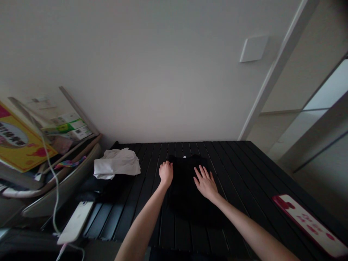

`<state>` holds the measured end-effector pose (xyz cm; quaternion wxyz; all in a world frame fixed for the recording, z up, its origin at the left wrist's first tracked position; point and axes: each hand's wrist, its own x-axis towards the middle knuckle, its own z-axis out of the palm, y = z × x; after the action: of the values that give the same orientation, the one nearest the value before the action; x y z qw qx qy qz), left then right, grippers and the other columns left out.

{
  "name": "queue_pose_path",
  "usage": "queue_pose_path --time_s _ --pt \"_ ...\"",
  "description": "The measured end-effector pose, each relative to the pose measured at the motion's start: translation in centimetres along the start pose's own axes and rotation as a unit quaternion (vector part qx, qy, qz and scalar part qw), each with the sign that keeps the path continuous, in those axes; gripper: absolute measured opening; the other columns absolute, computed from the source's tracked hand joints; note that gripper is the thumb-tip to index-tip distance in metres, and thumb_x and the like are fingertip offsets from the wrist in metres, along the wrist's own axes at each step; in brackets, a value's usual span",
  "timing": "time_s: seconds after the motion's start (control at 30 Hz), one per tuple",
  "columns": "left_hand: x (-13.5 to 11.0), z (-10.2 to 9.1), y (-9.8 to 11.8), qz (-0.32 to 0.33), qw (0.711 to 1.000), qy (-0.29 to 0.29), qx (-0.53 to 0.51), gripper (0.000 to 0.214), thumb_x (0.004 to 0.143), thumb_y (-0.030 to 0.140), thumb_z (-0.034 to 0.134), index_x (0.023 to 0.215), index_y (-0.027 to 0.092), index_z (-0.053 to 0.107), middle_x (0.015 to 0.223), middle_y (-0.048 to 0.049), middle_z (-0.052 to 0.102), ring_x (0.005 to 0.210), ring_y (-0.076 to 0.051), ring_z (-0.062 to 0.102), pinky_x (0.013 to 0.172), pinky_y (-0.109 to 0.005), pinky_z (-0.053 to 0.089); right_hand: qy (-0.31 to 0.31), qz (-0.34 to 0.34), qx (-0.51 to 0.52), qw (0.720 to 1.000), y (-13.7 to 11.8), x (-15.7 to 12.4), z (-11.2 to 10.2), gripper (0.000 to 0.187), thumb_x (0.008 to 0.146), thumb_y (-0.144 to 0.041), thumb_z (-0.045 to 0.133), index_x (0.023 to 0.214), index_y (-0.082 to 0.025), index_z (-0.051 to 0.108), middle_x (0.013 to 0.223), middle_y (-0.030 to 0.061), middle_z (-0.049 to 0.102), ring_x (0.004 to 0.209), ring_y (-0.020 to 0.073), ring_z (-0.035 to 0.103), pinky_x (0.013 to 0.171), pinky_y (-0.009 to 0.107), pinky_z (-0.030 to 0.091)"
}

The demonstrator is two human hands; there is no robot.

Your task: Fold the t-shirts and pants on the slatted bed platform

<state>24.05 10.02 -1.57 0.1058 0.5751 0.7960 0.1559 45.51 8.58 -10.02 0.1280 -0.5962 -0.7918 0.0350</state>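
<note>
A folded black garment (186,185) lies on the black slatted tabletop (233,159), with a small white tag at its far edge. At the garment's left edge is my left hand (166,173), its fingers curled closed on the cloth. My right hand (206,184) rests flat on the garment's right part, palm down with the fingers spread. Dark cloth on a dark surface makes the garment's near edge hard to make out.
To the left, a folded white cloth (117,164) lies on dark folded cloth (104,186). A white phone (76,222) with a cable (56,188) is nearer. A red-and-white panel (310,223) lies at right. A yellow box (24,145) stands far left. A wall (174,72) rises behind.
</note>
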Motion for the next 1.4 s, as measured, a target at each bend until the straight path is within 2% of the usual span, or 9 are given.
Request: queue_pose_path --time_s 0.1,0.23,0.4,0.57,0.7,0.87,1.07,1.2,1.4 --pt "-3.2 0.3 0.1 -0.001 0.999 -0.033 -0.022 0.033 0.097 0.039 0.037 0.104 0.016 0.060 0.101 -0.0137 0.066 0.094 -0.025 0.064 0.077 -0.031 0.045 0.009 0.001 0.003 1.000 0.0 -0.1 -0.1 0.056 0.096 -0.045 0.027 0.149 -0.026 0.027 0.158 0.0073 0.019 0.144 0.0278 0.016 0.112 0.054 0.021" --pt "-8.0 0.1 -0.5 0.015 0.997 -0.062 -0.035 0.034 0.088 0.031 0.054 0.117 0.011 0.052 0.116 -0.0177 0.063 0.101 -0.026 0.064 0.079 -0.028 0.045 0.013 0.001 0.004 1.000 -0.2 -0.2 -0.5 0.055 0.096 -0.044 0.027 0.148 -0.027 0.029 0.158 0.0064 0.019 0.144 0.0277 0.016 0.112 0.054 0.022" --pt "-13.0 -1.0 -2.3 -0.008 0.988 -0.124 -0.097 0.046 0.084 0.026 0.056 0.126 0.011 0.044 0.108 -0.0179 0.067 0.101 -0.028 0.065 0.081 -0.030 0.046 0.009 0.003 -0.004 1.000 -0.1 -0.3 -0.6 0.056 0.096 -0.045 0.027 0.148 -0.025 0.030 0.158 0.0070 0.022 0.144 0.0283 0.018 0.112 0.053 0.022" --pt "-16.8 -0.8 -4.5 0.009 0.960 -0.067 -0.273 0.053 0.086 0.029 0.051 0.135 0.020 0.034 0.101 -0.0076 0.068 0.093 -0.020 0.066 0.081 -0.028 0.048 0.010 0.001 -0.008 1.000 0.0 -0.3 -0.2 0.057 0.096 -0.046 0.026 0.149 -0.024 0.028 0.158 0.0082 0.021 0.144 0.0284 0.017 0.111 0.054 0.022" --pt "-17.8 -0.4 -5.6 -0.002 0.971 -0.081 -0.225 0.059 0.081 0.018 0.050 0.138 0.021 0.033 0.118 -0.0109 0.063 0.110 -0.024 0.061 0.089 -0.034 0.047 0.003 -0.010 0.002 1.000 -0.6 -0.7 -0.3 0.057 0.096 -0.047 0.027 0.149 -0.025 0.028 0.158 0.0073 0.020 0.144 0.0279 0.016 0.112 0.054 0.021" --pt "-15.6 -1.3 -4.5 0.026 0.985 -0.151 -0.080 0.076 0.076 0.013 0.054 0.146 0.013 0.024 0.142 -0.0224 0.041 0.117 -0.031 0.057 0.093 -0.034 0.045 0.005 -0.020 0.005 1.000 -1.2 -1.1 -0.8 0.056 0.096 -0.045 0.027 0.149 -0.025 0.029 0.158 0.0079 0.022 0.144 0.0274 0.017 0.112 0.052 0.021" --pt "-7.9 -1.4 -2.4 0.044 0.992 -0.018 -0.120 0.040 0.089 0.021 0.046 0.129 0.017 0.046 0.127 -0.0146 0.052 0.111 -0.025 0.059 0.091 -0.031 0.046 0.006 -0.014 0.017 1.000 -1.2 -1.1 -0.6 0.056 0.096 -0.044 0.030 0.148 -0.026 0.030 0.158 0.0064 0.021 0.144 0.0267 0.017 0.113 0.051 0.022" --pt "-1.9 -0.4 -1.8 0.071 0.985 0.009 -0.157 0.035 0.090 0.017 0.045 0.124 0.018 0.050 0.126 -0.0139 0.052 0.113 -0.022 0.057 0.094 -0.033 0.045 0.011 -0.016 0.017 1.000 -1.2 -1.0 -0.6 0.056 0.096 -0.044 0.030 0.148 -0.026 0.029 0.158 0.0062 0.021 0.144 0.0266 0.018 0.113 0.051 0.022" --pt "3.8 0.3 -1.8 0.105 0.970 -0.015 -0.217 0.019 0.092 0.023 0.043 0.095 0.017 0.060 0.081 -0.0004 0.062 0.066 -0.012 0.065 0.070 -0.026 0.051 0.011 -0.023 0.014 1.000 -1.3 -1.0 -1.0 0.056 0.096 -0.044 0.030 0.149 -0.025 0.029 0.158 0.0071 0.021 0.144 0.0271 0.018 0.113 0.050 0.023"
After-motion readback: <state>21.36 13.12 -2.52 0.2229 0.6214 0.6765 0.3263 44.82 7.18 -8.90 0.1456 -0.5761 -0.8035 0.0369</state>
